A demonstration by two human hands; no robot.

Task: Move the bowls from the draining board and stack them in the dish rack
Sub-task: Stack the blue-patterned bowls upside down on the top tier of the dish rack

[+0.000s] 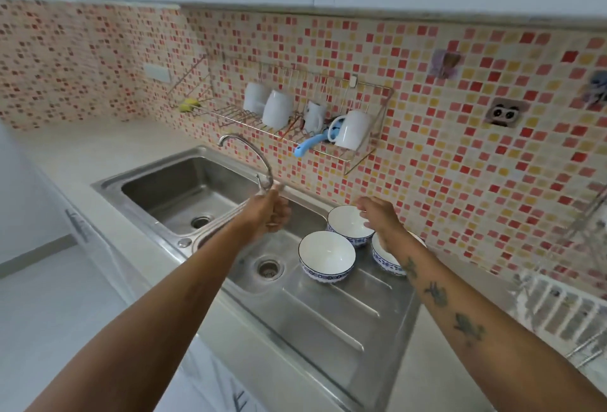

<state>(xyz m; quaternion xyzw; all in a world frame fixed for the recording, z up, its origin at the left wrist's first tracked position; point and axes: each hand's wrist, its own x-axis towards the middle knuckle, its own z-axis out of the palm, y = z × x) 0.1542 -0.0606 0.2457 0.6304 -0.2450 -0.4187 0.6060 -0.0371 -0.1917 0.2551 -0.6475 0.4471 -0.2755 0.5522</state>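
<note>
Three white bowls with blue patterned sides stand upright on the steel draining board (pixel 331 316). The nearest bowl (pixel 326 259) sits beside the small drain. A second bowl (pixel 348 223) is behind it, and the third bowl (pixel 387 259) is partly hidden under my right wrist. My right hand (pixel 381 218) hovers over the back bowls, fingers spread, holding nothing. My left hand (pixel 271 211) is curled into a loose fist at the base of the faucet (pixel 253 155); whether it grips the tap lever I cannot tell. A white dish rack (pixel 558 310) stands on the counter at the right edge.
A wire wall rack (pixel 289 109) holds several white mugs and a blue utensil. The sink basin (pixel 190 195) lies to the left. A wall socket (pixel 502 113) is on the tiled backsplash. Cabinets hang overhead.
</note>
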